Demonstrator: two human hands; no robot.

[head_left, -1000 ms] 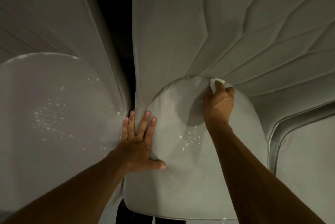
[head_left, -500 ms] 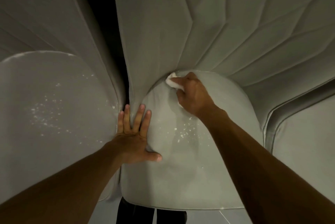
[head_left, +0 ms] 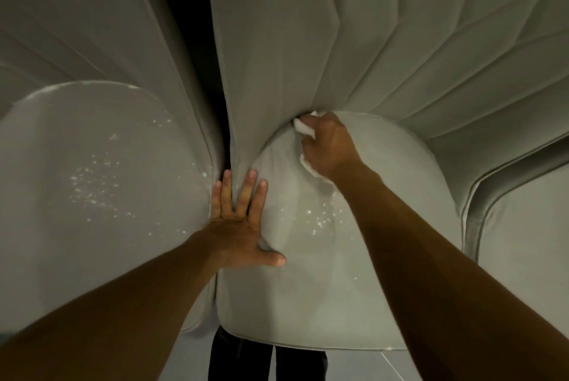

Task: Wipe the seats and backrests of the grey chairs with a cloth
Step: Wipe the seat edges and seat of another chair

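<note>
The middle grey chair's seat lies right below me, with its padded backrest rising behind it. My right hand grips a white cloth and presses it into the crease where seat meets backrest, at the seat's back left. White specks dot the seat in front of that hand. My left hand rests flat on the seat's left edge, fingers spread and empty.
A second grey chair seat on the left carries scattered white specks. A third grey chair stands at the right edge. A dark gap separates the left and middle backrests. Dark trouser legs show below the seat's front edge.
My right hand with the cloth has swept left along the seat-backrest crease, from the back middle to the back left. My left hand has stayed pressed on the seat.
</note>
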